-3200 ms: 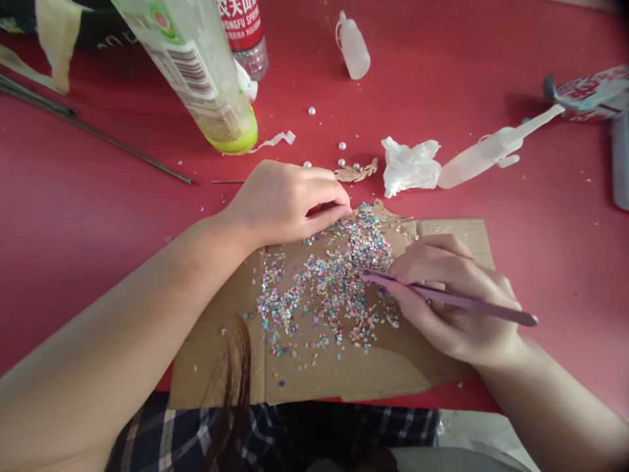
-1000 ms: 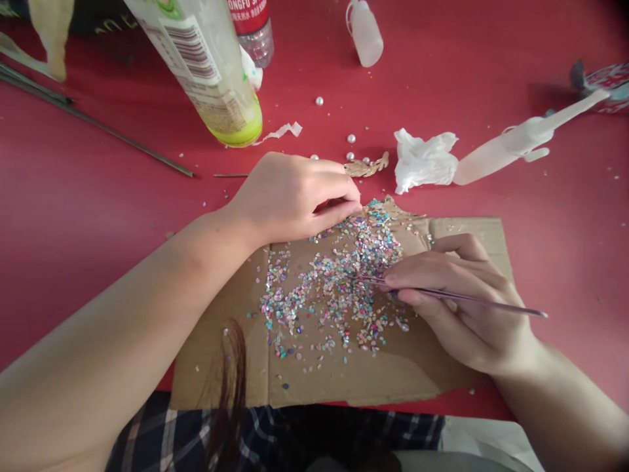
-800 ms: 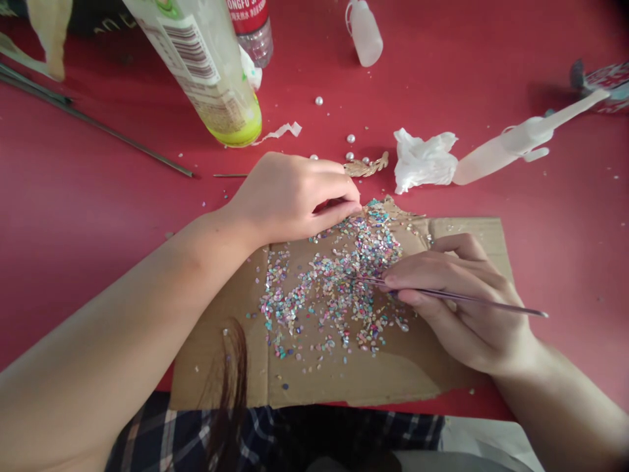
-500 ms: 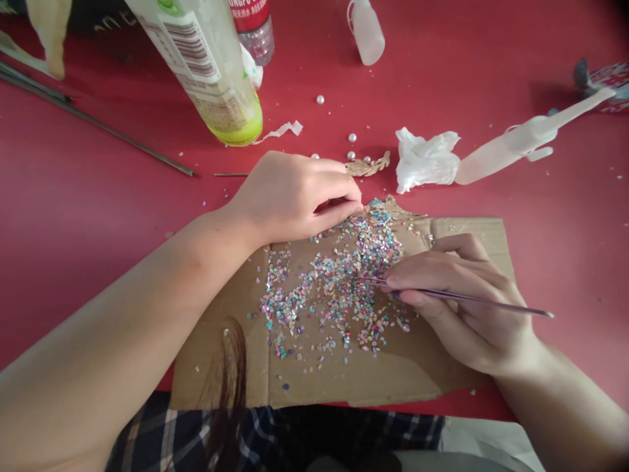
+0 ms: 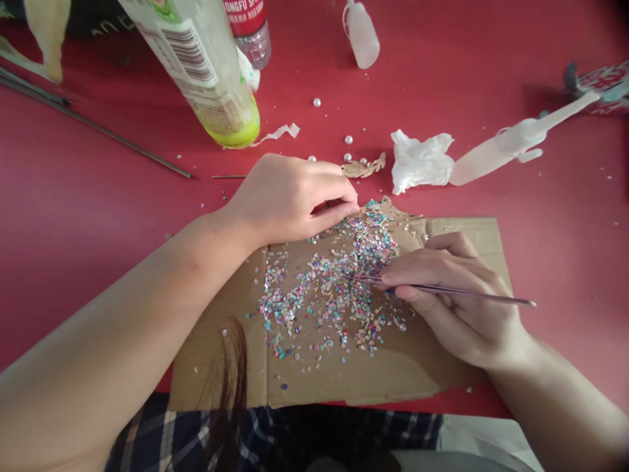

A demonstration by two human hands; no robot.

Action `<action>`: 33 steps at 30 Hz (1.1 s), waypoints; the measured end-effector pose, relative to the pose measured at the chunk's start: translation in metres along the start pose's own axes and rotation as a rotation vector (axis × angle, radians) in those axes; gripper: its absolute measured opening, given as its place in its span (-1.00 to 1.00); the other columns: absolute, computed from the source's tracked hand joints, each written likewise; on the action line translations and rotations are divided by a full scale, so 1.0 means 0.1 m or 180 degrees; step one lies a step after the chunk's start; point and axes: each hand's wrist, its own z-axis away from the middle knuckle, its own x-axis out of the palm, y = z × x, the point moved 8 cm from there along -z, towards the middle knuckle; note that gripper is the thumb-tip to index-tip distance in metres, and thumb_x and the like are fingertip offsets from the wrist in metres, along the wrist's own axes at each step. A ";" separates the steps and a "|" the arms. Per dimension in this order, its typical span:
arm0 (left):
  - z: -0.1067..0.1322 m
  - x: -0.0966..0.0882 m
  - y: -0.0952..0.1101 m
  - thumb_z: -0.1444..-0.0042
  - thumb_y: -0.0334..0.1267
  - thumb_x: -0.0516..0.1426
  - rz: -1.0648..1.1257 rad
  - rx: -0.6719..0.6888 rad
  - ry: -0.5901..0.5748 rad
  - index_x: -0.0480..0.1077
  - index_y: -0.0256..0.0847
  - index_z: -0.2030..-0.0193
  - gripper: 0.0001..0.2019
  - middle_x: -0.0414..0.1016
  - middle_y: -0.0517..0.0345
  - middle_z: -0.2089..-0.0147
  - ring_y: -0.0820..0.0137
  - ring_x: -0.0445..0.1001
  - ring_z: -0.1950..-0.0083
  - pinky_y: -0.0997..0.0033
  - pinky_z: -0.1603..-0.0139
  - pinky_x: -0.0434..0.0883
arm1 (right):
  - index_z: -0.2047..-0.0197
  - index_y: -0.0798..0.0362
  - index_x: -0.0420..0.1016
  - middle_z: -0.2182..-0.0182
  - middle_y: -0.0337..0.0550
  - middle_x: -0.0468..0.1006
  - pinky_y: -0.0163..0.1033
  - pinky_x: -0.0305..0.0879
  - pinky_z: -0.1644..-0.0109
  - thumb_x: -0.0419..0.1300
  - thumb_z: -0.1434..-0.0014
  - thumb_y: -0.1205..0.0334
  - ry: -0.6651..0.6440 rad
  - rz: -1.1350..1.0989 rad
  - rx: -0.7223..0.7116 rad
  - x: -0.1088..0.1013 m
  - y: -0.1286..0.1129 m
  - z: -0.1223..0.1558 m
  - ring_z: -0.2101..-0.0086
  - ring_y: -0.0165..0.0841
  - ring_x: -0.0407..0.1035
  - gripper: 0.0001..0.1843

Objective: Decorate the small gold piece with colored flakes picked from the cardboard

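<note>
The right hand is closed around a pair of slim tweezers, pinched between thumb and fingers, with the tips lying low over a scatter of iridescent chips. The chips are spread across the middle of a cardboard sheet at the near edge of the red bench. The left hand rests on the sheet's far edge, curled closed with the thumb against the fingertips. Whether it pinches anything I cannot tell.

The work looks like sorting through the chips with the tweezer tips. Lifting 1 chip from so dense a scatter would call for a fine, level pinch without disturbing its neighbours.

Beyond the sheet lie a gold leaf-shaped trim, a few pearls, a crumpled tissue and a long-nozzled squeeze bottle. A small dropper bottle stands farther back. A tall bottle with a green base shows a barcode, its print too small to read. The bottle behind it has a red label reading "NGFU SP", cut off at both ends.
</note>
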 end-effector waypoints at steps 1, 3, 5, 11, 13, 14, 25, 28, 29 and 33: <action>0.00 0.00 0.00 -0.36 -0.04 0.04 -0.0005 0.0008 0.0006 0.57 -0.03 0.25 -0.69 0.63 0.27 0.31 0.47 0.53 0.35 0.37 0.42 0.19 | 0.15 -0.04 0.48 0.31 -0.29 0.70 -0.09 0.18 0.09 0.12 -0.39 0.29 0.0011 0.0003 0.0001 0.00 0.00 0.00 0.36 -0.35 0.55 -0.89; 0.00 0.00 0.00 -0.37 -0.03 0.03 -0.0016 0.0004 -0.0014 0.57 -0.03 0.24 -0.68 0.64 0.27 0.31 0.47 0.53 0.35 0.37 0.42 0.19 | 0.15 -0.05 0.47 0.31 -0.29 0.70 -0.08 0.18 0.09 0.12 -0.39 0.28 0.0015 0.0004 -0.0005 0.00 0.00 0.00 0.37 -0.35 0.56 -0.89; 0.00 0.00 0.00 -0.37 -0.03 0.02 -0.0024 0.0005 -0.0018 0.57 -0.03 0.25 -0.67 0.64 0.27 0.31 0.47 0.54 0.34 0.37 0.42 0.19 | 0.14 -0.05 0.45 0.31 -0.28 0.70 -0.07 0.18 0.09 0.11 -0.40 0.31 -0.0017 0.0012 -0.0032 0.00 -0.01 -0.01 0.35 -0.35 0.56 -0.89; 0.01 -0.02 0.03 -0.36 -0.08 0.05 -0.0058 0.0126 0.0101 0.57 -0.05 0.25 -0.71 0.65 0.29 0.31 0.51 0.51 0.38 0.38 0.44 0.16 | 0.14 0.04 0.42 0.31 -0.17 0.69 -0.05 0.17 0.08 0.10 -0.37 0.40 0.0073 -0.0036 -0.0321 -0.09 -0.12 -0.01 0.30 -0.35 0.59 -0.89; 0.00 -0.02 0.03 -0.37 -0.09 0.05 -0.0129 0.0143 0.0065 0.57 -0.06 0.25 -0.70 0.65 0.28 0.30 0.51 0.52 0.38 0.39 0.42 0.17 | 0.14 0.05 0.41 0.31 -0.17 0.69 -0.06 0.17 0.09 0.10 -0.35 0.41 0.0213 -0.0054 -0.0456 -0.15 -0.16 -0.01 0.30 -0.36 0.60 -0.89; 0.00 -0.02 0.04 -0.37 -0.09 0.04 -0.0176 0.0163 0.0042 0.56 -0.07 0.25 -0.70 0.65 0.28 0.30 0.51 0.53 0.36 0.40 0.40 0.18 | 0.13 0.05 0.40 0.31 -0.17 0.69 -0.07 0.18 0.10 0.10 -0.34 0.43 0.0270 -0.0024 -0.0531 -0.17 -0.18 0.00 0.30 -0.36 0.61 -0.88; 0.06 -0.17 0.34 -0.29 -0.22 0.18 -0.0812 0.1296 0.0467 0.52 -0.12 0.13 -0.90 0.61 0.32 0.36 0.52 0.53 0.39 0.43 0.43 0.26 | 0.12 0.09 0.40 0.31 -0.07 0.70 -0.06 0.18 0.08 0.10 -0.30 0.48 0.0801 0.0290 -0.0750 -0.38 -0.26 0.03 0.24 -0.30 0.63 -0.85; 0.09 -0.19 0.43 -0.26 -0.34 0.20 -0.0966 0.1558 0.0442 0.45 -0.06 -0.13 -0.69 0.58 0.40 0.39 0.55 0.46 0.46 0.44 0.45 0.20 | 0.14 0.07 0.40 0.34 -0.13 0.69 -0.06 0.17 0.12 0.08 -0.33 0.42 0.1081 0.0214 -0.0704 -0.45 -0.22 0.05 0.27 -0.29 0.63 -0.88; 0.10 -0.18 0.45 -0.26 -0.38 0.19 -0.1021 0.1619 0.0391 0.42 -0.04 -0.18 -0.63 0.57 0.41 0.40 0.55 0.43 0.47 0.44 0.45 0.18 | 0.15 0.06 0.41 0.35 -0.16 0.68 -0.06 0.17 0.13 0.08 -0.33 0.42 0.1172 0.0193 -0.0672 -0.48 -0.20 0.05 0.29 -0.29 0.63 -0.88; 0.09 -0.16 0.51 -0.28 -0.42 0.15 -0.1108 0.1723 0.0218 0.43 -0.02 -0.19 -0.62 0.55 0.37 0.41 0.54 0.37 0.47 0.43 0.46 0.11 | 0.15 0.02 0.42 0.35 -0.23 0.68 -0.04 0.16 0.12 0.10 -0.31 0.41 0.1369 0.0172 -0.0611 -0.52 -0.15 0.07 0.32 -0.28 0.62 -0.87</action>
